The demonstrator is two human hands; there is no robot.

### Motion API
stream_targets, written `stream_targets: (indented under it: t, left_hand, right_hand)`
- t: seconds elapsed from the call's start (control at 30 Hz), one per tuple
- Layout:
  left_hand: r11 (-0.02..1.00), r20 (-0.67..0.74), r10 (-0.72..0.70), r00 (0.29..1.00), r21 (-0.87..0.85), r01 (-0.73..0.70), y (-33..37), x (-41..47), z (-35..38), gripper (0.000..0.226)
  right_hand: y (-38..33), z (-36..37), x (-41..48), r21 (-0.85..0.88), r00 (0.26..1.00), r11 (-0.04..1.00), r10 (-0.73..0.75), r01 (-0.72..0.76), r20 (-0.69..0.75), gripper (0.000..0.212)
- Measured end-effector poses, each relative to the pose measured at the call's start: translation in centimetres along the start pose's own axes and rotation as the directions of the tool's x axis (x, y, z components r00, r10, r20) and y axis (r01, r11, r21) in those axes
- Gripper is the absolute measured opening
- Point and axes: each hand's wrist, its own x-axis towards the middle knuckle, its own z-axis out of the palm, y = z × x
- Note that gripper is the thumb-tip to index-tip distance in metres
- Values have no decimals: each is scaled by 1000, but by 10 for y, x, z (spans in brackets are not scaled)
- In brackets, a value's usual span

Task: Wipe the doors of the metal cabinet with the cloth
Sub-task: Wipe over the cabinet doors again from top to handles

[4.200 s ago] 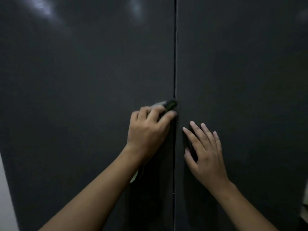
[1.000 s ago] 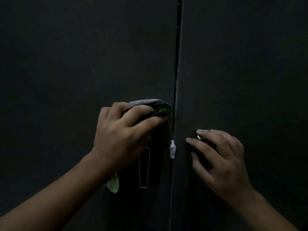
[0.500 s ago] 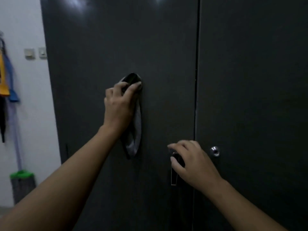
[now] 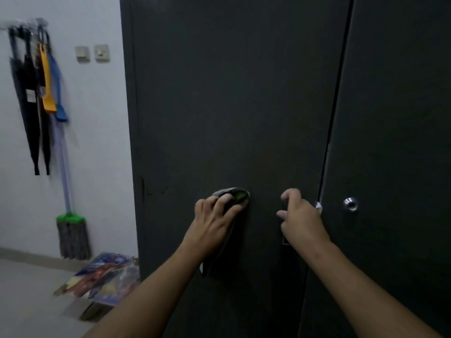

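The dark grey metal cabinet fills most of the view, with its left door (image 4: 219,106) and right door (image 4: 402,118) meeting at a slanted seam. My left hand (image 4: 214,218) presses a grey and green cloth (image 4: 234,194) flat against the left door, fingers curled over it, and the cloth's tail hangs down under my wrist. My right hand (image 4: 300,220) grips the door handle (image 4: 285,237) on the left door near the seam. A round silver lock (image 4: 350,204) sits on the right door.
A white wall (image 4: 97,142) stands left of the cabinet with two switches (image 4: 92,53). Umbrellas and orange and blue tools (image 4: 39,93) hang there. A green-headed mop (image 4: 72,235) leans on the wall. Colourful flat packages (image 4: 102,276) lie on the floor by the cabinet's corner.
My left hand and the cloth have slid down the left door, from well above the handle to about its height. My right hand stays on the handle. The view has swung left.
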Motion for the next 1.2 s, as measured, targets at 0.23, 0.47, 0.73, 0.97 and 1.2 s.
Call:
stream_targets:
  t: [0.23, 0.47, 0.73, 0.97, 1.2]
  left_hand:
    - [997, -27, -78, 997, -2, 78, -32, -13, -4, 57]
    - [856, -90, -469, 879, -290, 427, -61, 17, -26, 44]
    - [908, -79, -355, 932, -264, 324, -13, 10, -5, 53]
    - [989, -14, -74, 997, -131, 72, 31, -39, 37, 61]
    - [988, 149, 151, 977, -67, -142, 37, -91, 61, 69]
  right_hand:
    - [3, 11, -11, 141, 997, 990, 16, -6, -70, 69]
    - [12, 17, -12, 196, 982, 981, 50, -14, -181, 39]
    - [18, 29, -5, 169, 984, 978, 141, -121, -109, 27]
    - [18, 33, -7, 171, 984, 977, 148, -130, -98, 33]
    - [17, 36, -11, 173, 987, 980, 115, -95, -110, 35]
